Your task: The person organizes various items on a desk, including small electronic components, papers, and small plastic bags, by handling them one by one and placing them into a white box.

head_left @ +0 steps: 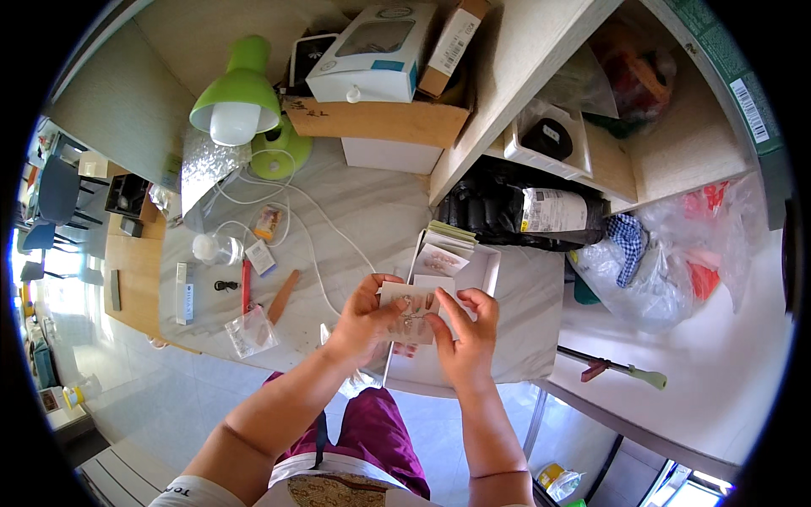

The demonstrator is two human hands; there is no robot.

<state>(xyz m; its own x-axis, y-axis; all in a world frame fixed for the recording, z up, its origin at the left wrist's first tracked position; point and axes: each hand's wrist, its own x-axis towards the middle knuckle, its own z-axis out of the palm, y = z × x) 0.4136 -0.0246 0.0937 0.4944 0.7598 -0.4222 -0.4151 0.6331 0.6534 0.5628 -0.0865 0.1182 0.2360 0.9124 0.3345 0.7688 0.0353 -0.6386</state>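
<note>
A pale card of press-on nails [420, 334] is held up in front of me, above the near edge of the desk. My left hand [365, 319] grips its left side, thumb lying over the front. At the card's right side, my right hand [470, 336] has its thumb and index fingertip against the card, fingers bent. Behind and below the hands sits a white open box [483, 275], with a stack of similar cards [449, 245] standing in its far part. Another small card with reddish nails [404, 349] shows under the held card.
On the marbled desk [338, 211] lie a nail file [284, 296], a clear bag [252, 331], a small bottle [218, 248] and a white cable [319, 245]. A green lamp [245, 93] and boxes [376, 51] stand behind. Black wrapped parcels [507, 203] lie to the right.
</note>
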